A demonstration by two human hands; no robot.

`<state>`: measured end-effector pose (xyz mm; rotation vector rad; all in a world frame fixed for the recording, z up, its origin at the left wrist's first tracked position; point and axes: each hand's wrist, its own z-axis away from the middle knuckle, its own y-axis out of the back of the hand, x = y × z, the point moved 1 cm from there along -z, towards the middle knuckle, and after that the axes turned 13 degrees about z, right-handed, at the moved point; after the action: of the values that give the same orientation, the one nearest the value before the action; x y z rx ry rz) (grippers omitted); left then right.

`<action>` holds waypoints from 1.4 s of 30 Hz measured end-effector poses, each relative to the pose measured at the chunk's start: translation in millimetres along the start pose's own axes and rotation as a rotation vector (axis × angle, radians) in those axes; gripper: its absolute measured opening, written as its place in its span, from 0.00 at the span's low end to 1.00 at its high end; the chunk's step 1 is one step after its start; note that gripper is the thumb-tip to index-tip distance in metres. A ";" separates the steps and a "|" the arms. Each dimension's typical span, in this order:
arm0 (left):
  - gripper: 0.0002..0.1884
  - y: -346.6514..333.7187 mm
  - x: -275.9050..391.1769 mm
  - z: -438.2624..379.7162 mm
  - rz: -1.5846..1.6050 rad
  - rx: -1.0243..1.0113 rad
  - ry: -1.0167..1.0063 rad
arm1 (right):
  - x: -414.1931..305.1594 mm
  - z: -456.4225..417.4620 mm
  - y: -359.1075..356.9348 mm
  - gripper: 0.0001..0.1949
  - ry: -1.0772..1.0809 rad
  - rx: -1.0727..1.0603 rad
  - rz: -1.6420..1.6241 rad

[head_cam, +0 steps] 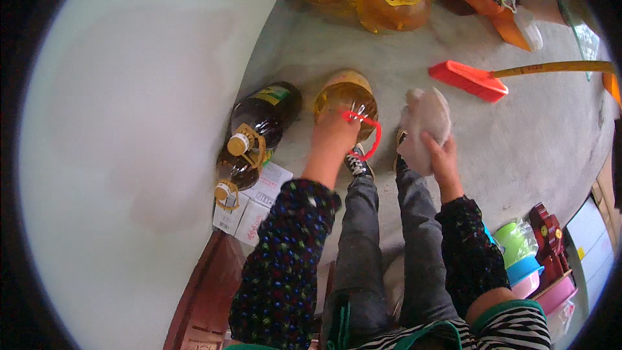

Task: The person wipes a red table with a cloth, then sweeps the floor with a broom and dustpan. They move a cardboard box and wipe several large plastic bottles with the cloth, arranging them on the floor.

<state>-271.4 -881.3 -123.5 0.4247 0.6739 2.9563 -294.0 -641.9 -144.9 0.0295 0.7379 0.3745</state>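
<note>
In front of my feet, a large clear plastic bottle of amber liquid (344, 93) is tilted over the concrete floor, its base turned away from me. My left hand (335, 131) grips it near the neck, beside its red carrying handle (377, 140). The neck and cap are hidden behind my fingers. A crumpled whitish cloth (427, 124) is held in my right hand (443, 158), apart from the bottle. Left of my left hand stand a large dark bottle (274, 107) and a second dark bottle (238, 172), both with tan caps and handles.
A pale wall (146, 131) rises along the left. Large jugs of amber liquid (393, 7) stand at the far side. A red broom (471, 80) lies to the right. White printed cartons (250, 204) sit near my left forearm, and colourful plastic basins (525, 267) at lower right.
</note>
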 end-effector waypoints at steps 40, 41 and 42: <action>0.11 -39.3 -53.6 26.7 0.105 0.520 -0.836 | 16.7 -60.9 -106.1 0.22 -0.005 -0.118 0.252; 0.11 -38.5 -48.7 26.2 0.094 0.521 -0.844 | 36.7 -50.1 -107.5 0.22 -0.068 -0.108 0.172; 0.11 -39.7 -46.5 25.5 0.083 0.516 -0.847 | 58.4 -40.1 -108.2 0.22 -0.131 -0.090 0.091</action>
<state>-219.0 -841.5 -130.3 1.6199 1.2478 2.2476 -246.1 -727.0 -229.6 0.0027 0.5904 0.4883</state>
